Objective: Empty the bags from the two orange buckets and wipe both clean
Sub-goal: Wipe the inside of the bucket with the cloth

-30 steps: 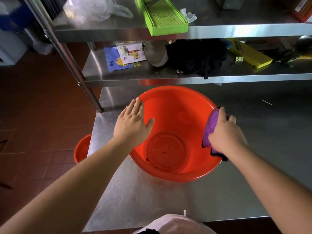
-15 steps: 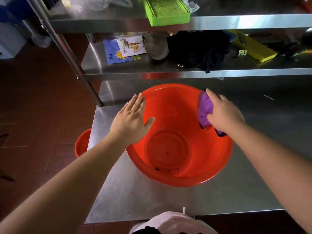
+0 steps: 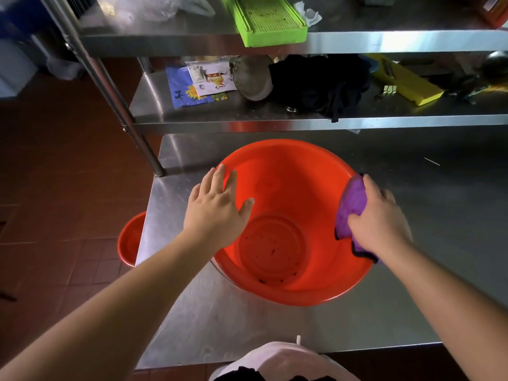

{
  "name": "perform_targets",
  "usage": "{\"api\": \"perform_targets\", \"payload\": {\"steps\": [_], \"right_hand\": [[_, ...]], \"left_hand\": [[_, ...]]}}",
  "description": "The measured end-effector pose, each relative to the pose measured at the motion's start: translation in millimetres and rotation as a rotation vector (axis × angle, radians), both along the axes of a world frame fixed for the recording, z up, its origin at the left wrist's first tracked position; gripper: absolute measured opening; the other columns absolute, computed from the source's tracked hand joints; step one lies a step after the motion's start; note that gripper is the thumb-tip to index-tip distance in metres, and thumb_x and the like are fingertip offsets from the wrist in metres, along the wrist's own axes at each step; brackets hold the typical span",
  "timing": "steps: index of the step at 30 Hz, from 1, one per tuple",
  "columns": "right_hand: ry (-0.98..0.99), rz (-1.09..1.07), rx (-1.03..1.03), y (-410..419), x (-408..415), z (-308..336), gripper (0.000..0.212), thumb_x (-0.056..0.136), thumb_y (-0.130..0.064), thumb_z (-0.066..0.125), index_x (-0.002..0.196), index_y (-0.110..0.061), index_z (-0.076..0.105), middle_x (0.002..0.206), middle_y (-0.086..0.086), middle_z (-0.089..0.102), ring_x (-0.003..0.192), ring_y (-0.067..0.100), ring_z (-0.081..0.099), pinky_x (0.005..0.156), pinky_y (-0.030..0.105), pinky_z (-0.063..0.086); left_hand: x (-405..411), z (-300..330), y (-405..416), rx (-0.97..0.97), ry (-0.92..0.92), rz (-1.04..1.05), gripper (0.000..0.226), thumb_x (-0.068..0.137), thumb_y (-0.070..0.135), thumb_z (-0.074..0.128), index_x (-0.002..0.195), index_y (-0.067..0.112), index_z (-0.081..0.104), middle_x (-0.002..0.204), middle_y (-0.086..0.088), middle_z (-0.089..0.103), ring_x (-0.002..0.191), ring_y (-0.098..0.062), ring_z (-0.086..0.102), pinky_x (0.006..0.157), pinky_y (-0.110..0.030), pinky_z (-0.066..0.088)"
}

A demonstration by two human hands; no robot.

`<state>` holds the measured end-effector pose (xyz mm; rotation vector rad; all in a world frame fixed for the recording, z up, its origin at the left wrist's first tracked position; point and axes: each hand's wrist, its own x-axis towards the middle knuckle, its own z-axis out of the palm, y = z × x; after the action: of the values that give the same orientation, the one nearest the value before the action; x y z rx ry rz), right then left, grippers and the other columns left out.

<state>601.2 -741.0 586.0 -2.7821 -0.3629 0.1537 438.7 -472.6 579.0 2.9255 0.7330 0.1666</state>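
A large orange bucket (image 3: pixel 291 193) stands on the steel table (image 3: pixel 220 320), with dark specks on its bottom. My left hand (image 3: pixel 214 210) lies flat over the bucket's left rim, fingers straight and thumb inside. My right hand (image 3: pixel 376 215) grips a purple cloth (image 3: pixel 351 207) with a black edge and presses it against the inner right wall at the rim. A second orange bucket (image 3: pixel 129 240) sits on the floor left of the table, half hidden by the table edge.
Two steel shelves rise behind the bucket. The lower shelf (image 3: pixel 247 116) carries paper packets, a metal bowl, dark cloth and a yellow slicer (image 3: pixel 406 81). A green tray (image 3: pixel 269 20) and plastic bags lie on the upper one. Red tiled floor spreads to the left.
My right hand with the cloth slid from the far right wall of the bucket down along the right rim toward me. My left hand stayed on the left rim.
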Motion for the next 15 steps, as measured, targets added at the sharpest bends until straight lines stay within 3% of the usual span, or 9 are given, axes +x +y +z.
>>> {"api": "perform_targets", "payload": {"steps": [3,6,8,13,15], "right_hand": [[-0.046,0.106,-0.049,9.6,29.3,4.4,0.087,0.082,-0.023,0.063,0.157,-0.039,0.021,0.143,0.010,0.048,0.115,0.040,0.057,0.084,0.043,0.050],[-0.070,0.227,-0.105,20.8,47.8,8.0,0.087,0.083,-0.023,0.061,0.158,-0.040,0.020,0.148,0.007,0.046,0.118,0.038,0.056,0.085,0.043,0.051],[-0.074,0.262,-0.131,24.4,52.6,8.3,0.087,0.084,-0.023,0.060,0.159,-0.039,0.018,0.150,0.006,0.044,0.120,0.038,0.055,0.085,0.043,0.050],[-0.073,0.109,-0.184,18.3,27.9,2.9,0.085,0.091,-0.025,0.057,0.159,-0.035,0.008,0.147,0.007,0.043,0.123,0.037,0.047,0.078,0.045,0.048],[-0.010,0.025,-0.154,7.7,8.7,5.8,0.088,0.089,-0.023,0.059,0.160,-0.030,0.006,0.149,0.009,0.041,0.126,0.038,0.045,0.082,0.049,0.048]], "left_hand": [[-1.4,5.7,-0.5,0.078,-0.033,-0.005,0.078,0.097,0.067,0.032,0.156,0.018,0.039,0.154,-0.013,0.042,0.146,-0.033,0.035,0.119,-0.051,0.030],[10.2,8.2,13.8,0.048,-0.003,-0.182,0.081,0.100,0.067,0.034,0.162,0.015,0.029,0.173,-0.007,0.019,0.162,-0.025,0.006,0.131,-0.045,0.012],[14.5,4.0,17.0,0.051,0.046,-0.244,0.086,0.102,0.070,0.028,0.167,0.014,0.018,0.177,-0.004,0.002,0.162,-0.018,-0.007,0.132,-0.040,0.002],[18.0,-6.1,14.9,0.039,0.062,-0.172,0.089,0.101,0.072,0.016,0.168,0.013,0.007,0.176,-0.003,-0.002,0.161,-0.013,-0.011,0.132,-0.038,0.001],[18.8,-6.3,14.4,0.040,0.062,-0.165,0.089,0.101,0.072,0.014,0.168,0.013,0.006,0.176,-0.002,-0.003,0.160,-0.012,-0.012,0.132,-0.037,0.000]]}}
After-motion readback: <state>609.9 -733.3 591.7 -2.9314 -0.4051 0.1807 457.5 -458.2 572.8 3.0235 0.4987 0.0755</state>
